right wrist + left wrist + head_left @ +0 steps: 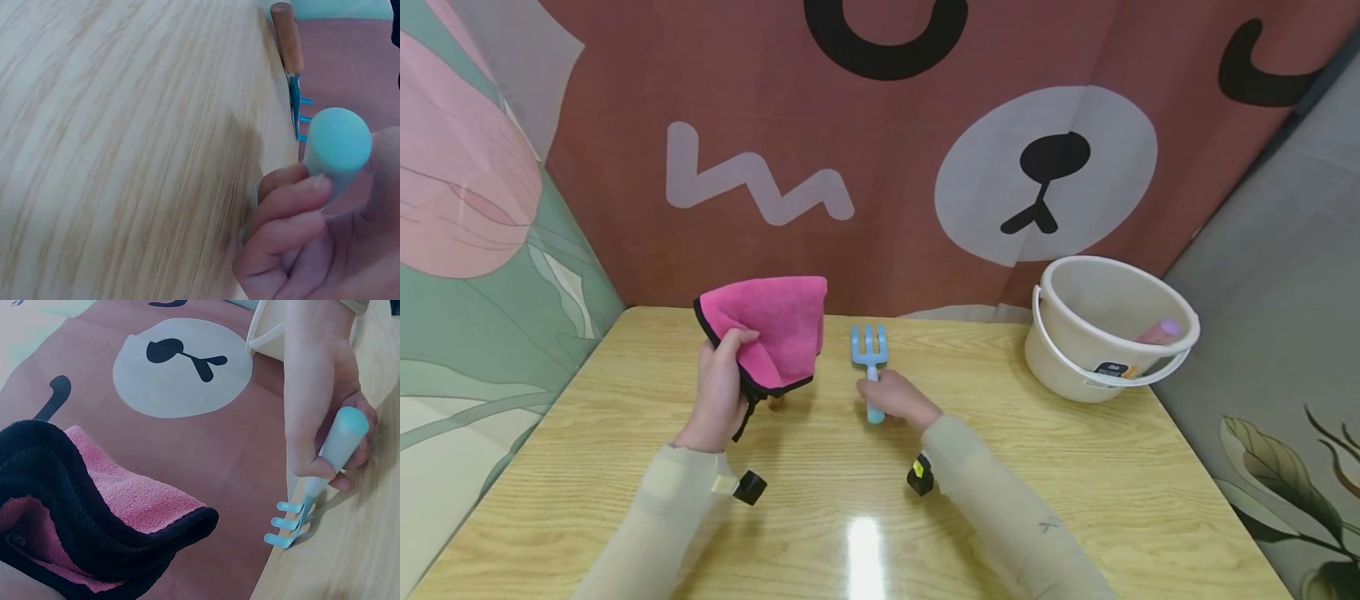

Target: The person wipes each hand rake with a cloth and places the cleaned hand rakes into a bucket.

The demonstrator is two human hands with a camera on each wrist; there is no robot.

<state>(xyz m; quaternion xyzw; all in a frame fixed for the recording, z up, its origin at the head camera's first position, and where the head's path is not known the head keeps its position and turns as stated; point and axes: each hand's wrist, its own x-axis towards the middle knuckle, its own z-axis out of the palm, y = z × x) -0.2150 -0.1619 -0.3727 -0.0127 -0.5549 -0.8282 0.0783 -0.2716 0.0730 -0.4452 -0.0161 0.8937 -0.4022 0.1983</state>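
Observation:
My left hand (718,387) grips a pink cloth (782,333) with black edging, held up above the table; its thumb lies over the pink face. In the left wrist view the cloth (131,494) hangs folded. My right hand (901,398) holds a small blue garden fork (870,346) by its pale handle, its three tines pointing away from me. The handle's turquoise end (340,137) fills much of the right wrist view, with fingers curled round it. Beyond it lies a second blue tool with a wooden handle (287,37), mostly hidden by the cloth in the head view.
A white bucket (1105,312) with a carrying handle stands at the table's back right, a pink and purple object (1159,332) inside it. The wooden table (820,500) ends at a brown curtain (887,250) with a bear's face.

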